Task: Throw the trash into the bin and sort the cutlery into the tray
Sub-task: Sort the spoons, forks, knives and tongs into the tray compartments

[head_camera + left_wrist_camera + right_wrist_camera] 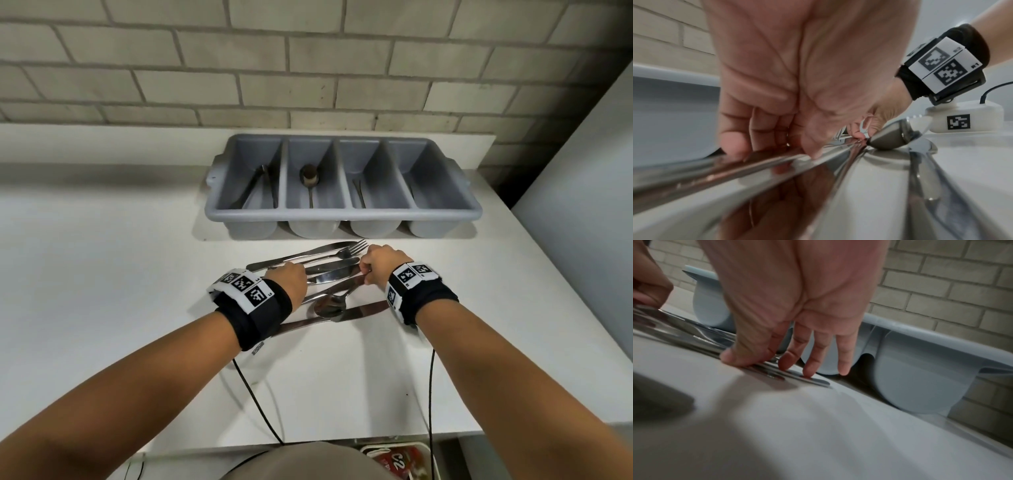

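**Fingertips on the cutlery**

My right hand reaches down with straight fingers; thumb and two fingertips touch a flat metal piece on the table. Just behind it stands the grey tray, against the brick wall. At the view's left edge my left hand touches more cutlery.

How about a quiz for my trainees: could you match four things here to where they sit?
Things:
1. fork
2. large spoon
3. grey cutlery tray
4. bin

Places:
A. below the counter's near edge
B. far side of the loose pile, tines to the right
C. at the back of the counter, by the brick wall
D. in the pile, between the two wrists

Pairs: 1-B, 2-D, 3-C, 4-A
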Tool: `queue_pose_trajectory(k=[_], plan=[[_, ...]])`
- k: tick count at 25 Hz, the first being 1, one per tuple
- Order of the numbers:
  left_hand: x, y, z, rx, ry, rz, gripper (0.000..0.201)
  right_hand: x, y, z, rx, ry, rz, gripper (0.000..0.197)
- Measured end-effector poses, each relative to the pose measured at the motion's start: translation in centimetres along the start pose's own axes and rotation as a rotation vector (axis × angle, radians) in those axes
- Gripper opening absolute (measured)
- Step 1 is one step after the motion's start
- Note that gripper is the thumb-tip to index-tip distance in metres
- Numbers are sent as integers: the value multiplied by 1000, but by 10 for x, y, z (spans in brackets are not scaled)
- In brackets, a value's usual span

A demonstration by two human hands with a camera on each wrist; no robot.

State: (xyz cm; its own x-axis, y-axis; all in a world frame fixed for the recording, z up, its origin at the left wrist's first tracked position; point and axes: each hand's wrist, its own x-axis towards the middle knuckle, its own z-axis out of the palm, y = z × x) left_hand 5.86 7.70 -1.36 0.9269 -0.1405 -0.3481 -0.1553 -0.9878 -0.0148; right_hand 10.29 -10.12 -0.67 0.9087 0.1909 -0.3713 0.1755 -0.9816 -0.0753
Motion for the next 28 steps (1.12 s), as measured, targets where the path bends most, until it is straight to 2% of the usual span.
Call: queue_pose_trajectory(k=[4,6,8,12,14,17,19,21,23,25,26,28], plan=[[5,-12,-1,-186,-26,4,36,-1,0,-4,-81,-53,-36,4],[6,-20,0,-290,-23,15,34,1,2,-5,-108,-108,-40,9],[5,-24,1,-338,4,14,35,0,1,-7,-165,-150,-48,4],[5,-30,-1,-417,98,13,30,-8,2,-7,-217,-110,-107,23],[5,-33,-4,-479,147,19,31,-9,6,-9,-182,-84,-117,19],[2,-33,-14,-532,173,69,43,-9,12,-8,-141,-66,-162,15],[-3,-32,-25,-531,204,159,43,-15,18,-10,-102,-2,-199,14],[-9,-29,-42,-599,289,272,40,-26,27,-15,-54,93,-200,11],[-8,-15,-66,-749,413,325,38,-39,45,-16,46,230,-136,17],[5,12,-94,-962,503,301,36,-55,65,-15,230,433,-22,20],[15,29,-108,-1079,484,266,36,-62,76,-13,348,547,40,21],[43,67,-131,-1380,300,194,37,-70,97,-13,554,724,154,23]])
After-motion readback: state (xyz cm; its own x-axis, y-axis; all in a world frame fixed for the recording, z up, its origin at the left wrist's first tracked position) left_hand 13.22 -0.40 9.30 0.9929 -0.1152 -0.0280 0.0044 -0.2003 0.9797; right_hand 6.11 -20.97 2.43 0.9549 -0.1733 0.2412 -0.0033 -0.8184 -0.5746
